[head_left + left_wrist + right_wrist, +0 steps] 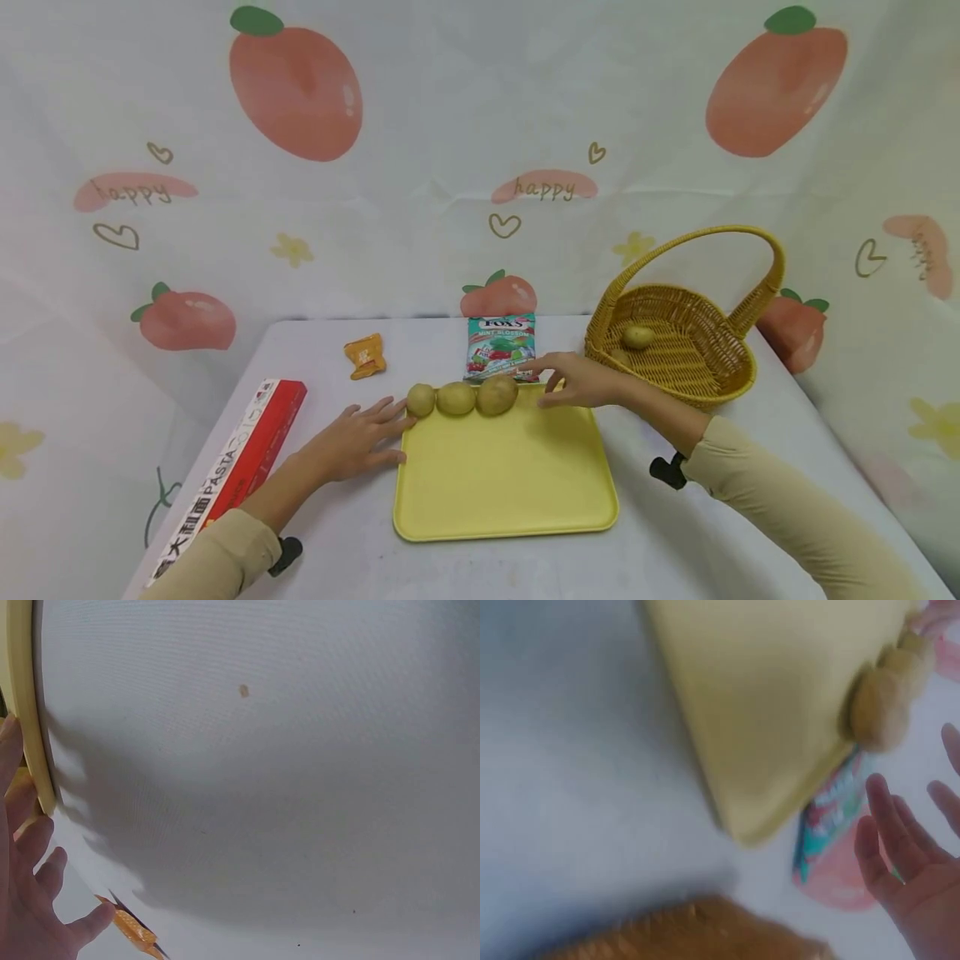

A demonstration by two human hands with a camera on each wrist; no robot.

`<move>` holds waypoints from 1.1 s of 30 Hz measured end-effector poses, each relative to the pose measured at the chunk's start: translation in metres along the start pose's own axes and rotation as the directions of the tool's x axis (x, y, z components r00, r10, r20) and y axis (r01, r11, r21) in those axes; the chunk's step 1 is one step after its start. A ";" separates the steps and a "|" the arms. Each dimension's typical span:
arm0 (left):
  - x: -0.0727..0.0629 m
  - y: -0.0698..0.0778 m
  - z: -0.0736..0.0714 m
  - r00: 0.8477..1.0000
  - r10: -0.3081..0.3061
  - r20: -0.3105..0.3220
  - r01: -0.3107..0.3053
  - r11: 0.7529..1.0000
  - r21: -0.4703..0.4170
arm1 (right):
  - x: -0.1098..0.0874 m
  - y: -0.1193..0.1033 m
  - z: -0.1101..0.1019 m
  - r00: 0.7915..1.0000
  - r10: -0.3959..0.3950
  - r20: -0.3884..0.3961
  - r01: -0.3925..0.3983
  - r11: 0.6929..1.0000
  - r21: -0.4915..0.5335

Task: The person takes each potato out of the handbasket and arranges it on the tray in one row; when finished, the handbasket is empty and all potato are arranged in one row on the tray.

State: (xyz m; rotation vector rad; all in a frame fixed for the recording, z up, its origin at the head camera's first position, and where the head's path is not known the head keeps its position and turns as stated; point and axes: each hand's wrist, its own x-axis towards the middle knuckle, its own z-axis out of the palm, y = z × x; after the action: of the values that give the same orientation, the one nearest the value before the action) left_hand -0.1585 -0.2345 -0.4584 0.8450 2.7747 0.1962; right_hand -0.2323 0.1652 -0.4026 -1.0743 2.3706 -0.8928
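Three potatoes (pixel 456 398) sit side by side along the back edge of a yellow tray (pixel 510 475), the largest potato (pixel 497 397) being the rightmost. My left hand (pixel 363 442) spreads its fingers at the tray's left rim, beside the smallest potato (pixel 421 401). In the left wrist view, fingertips of that hand (pixel 30 892) are right at the tray rim (pixel 26 705). Over the back right corner of the tray hovers my right hand (pixel 581 380), its fingers loosely bent with nothing between them. The right wrist view shows this hand (pixel 919 874) apart from the potatoes (pixel 879 712).
A wicker basket (pixel 686 342) with a tall handle stands at the back right, a potato (pixel 638 337) inside. Behind the tray lies a Fox's candy bag (pixel 501 342). Farther left are an orange packet (pixel 366 357) and a long red-and-white pasta box (pixel 258 442).
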 end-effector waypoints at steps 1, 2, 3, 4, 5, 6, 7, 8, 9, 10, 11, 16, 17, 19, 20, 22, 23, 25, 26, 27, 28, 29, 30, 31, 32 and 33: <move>0.000 0.000 0.001 1.000 -0.004 0.004 0.004 1.000 -0.002 | -0.004 -0.001 -0.005 1.000 0.008 -0.004 -0.008 1.000 -0.008; 0.000 -0.001 0.001 1.000 -0.008 0.008 0.008 1.000 -0.005 | -0.009 -0.002 -0.009 1.000 0.020 -0.009 -0.020 1.000 -0.017; 0.000 -0.001 0.001 1.000 -0.011 0.012 0.011 1.000 -0.005 | -0.014 -0.002 -0.014 0.999 0.029 -0.016 -0.030 0.999 -0.026; 0.000 -0.001 0.002 1.000 -0.013 0.013 0.013 1.000 -0.006 | -0.019 -0.002 -0.019 0.999 0.040 -0.025 -0.040 0.999 -0.033; 0.000 -0.002 0.002 1.000 -0.014 0.015 0.014 1.000 -0.006 | -0.024 -0.002 -0.024 0.999 0.045 -0.031 -0.047 0.998 -0.045; -0.001 -0.002 0.002 1.000 -0.014 0.015 0.014 1.000 -0.006 | -0.029 -0.002 -0.029 0.998 0.055 -0.032 -0.057 0.997 -0.058; -0.001 -0.002 0.002 1.000 -0.014 0.014 0.014 1.000 -0.006 | -0.034 -0.001 -0.034 0.998 0.062 -0.034 -0.064 0.995 -0.071; -0.001 -0.002 0.003 1.000 -0.014 0.014 0.014 1.000 -0.005 | -0.039 0.000 -0.039 0.997 0.067 -0.030 -0.069 0.994 -0.084; -0.001 -0.002 0.003 1.000 -0.014 0.014 0.014 1.000 -0.005 | -0.044 0.000 -0.045 0.998 0.065 -0.024 -0.067 0.992 -0.103; -0.001 -0.002 0.002 1.000 -0.015 0.014 0.015 1.000 -0.005 | -0.049 0.001 -0.050 0.998 0.064 -0.011 -0.065 0.990 -0.122; -0.001 -0.002 0.002 1.000 -0.015 0.015 0.016 1.000 -0.005 | -0.053 0.001 -0.056 0.998 0.055 0.004 -0.053 0.989 -0.139; -0.001 -0.002 0.001 1.000 -0.017 0.011 0.017 1.000 0.002 | -0.073 0.003 -0.087 0.985 0.156 0.073 -0.142 0.976 -0.167; -0.002 -0.002 0.001 1.000 -0.018 0.009 0.018 1.000 0.004 | -0.076 0.003 -0.093 0.981 0.177 0.081 -0.162 0.973 -0.162; -0.002 -0.002 0.001 1.000 -0.020 0.007 0.020 1.000 0.007 | -0.080 0.005 -0.105 0.973 0.211 0.093 -0.197 0.970 -0.141; -0.002 -0.002 0.001 1.000 -0.020 0.005 0.020 1.000 0.007 | -0.081 0.006 -0.110 0.971 0.218 0.095 -0.205 0.970 -0.131; -0.003 -0.003 0.001 1.000 -0.020 0.004 0.020 1.000 0.005 | -0.084 0.010 -0.120 0.968 0.232 0.092 -0.221 0.969 -0.113; -0.003 -0.003 0.001 1.000 -0.018 0.003 0.018 1.000 0.002 | -0.084 0.013 -0.124 0.968 0.238 0.085 -0.229 0.968 -0.104; -0.003 -0.003 0.002 1.000 -0.014 -0.001 0.014 1.000 -0.001 | -0.085 0.019 -0.131 0.965 0.253 0.070 -0.247 0.965 -0.087; -0.003 -0.003 0.002 1.000 -0.012 -0.003 0.012 1.000 -0.004 | -0.085 0.023 -0.134 0.964 0.258 0.061 -0.253 0.964 -0.083; -0.003 -0.003 0.002 1.000 -0.009 -0.003 0.009 1.000 -0.006 | -0.085 0.027 -0.136 0.963 0.263 0.052 -0.259 0.963 -0.074; -0.003 -0.003 0.002 1.000 -0.007 -0.005 0.007 1.000 -0.006 | -0.085 0.031 -0.138 0.962 0.269 0.041 -0.267 0.962 -0.058; -0.003 -0.003 0.002 1.000 -0.007 -0.005 0.007 1.000 -0.008 | -0.085 0.036 -0.139 0.960 0.277 0.030 -0.276 0.960 -0.047; -0.003 -0.003 0.002 1.000 -0.006 -0.005 0.006 1.000 -0.009 | -0.085 0.040 -0.140 0.957 0.288 0.021 -0.288 0.957 -0.028; -0.002 -0.003 0.002 1.000 -0.005 -0.005 0.005 1.000 -0.011 | -0.085 0.044 -0.141 0.954 0.299 0.012 -0.299 0.954 -0.009; -0.002 -0.003 0.002 1.000 -0.004 -0.004 0.004 1.000 -0.014 | -0.085 0.048 -0.141 0.952 0.306 0.003 -0.306 0.952 0.001; -0.002 -0.002 0.002 1.000 -0.004 -0.003 0.004 1.000 -0.016 | -0.084 0.053 -0.141 0.950 0.312 -0.009 -0.312 0.950 0.015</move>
State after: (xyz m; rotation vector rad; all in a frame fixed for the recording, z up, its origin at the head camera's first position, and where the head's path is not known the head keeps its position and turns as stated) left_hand -0.1575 -0.2377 -0.4603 0.8362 2.7740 0.2184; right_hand -0.2871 0.3117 -0.3302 -0.6618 2.4470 -0.7984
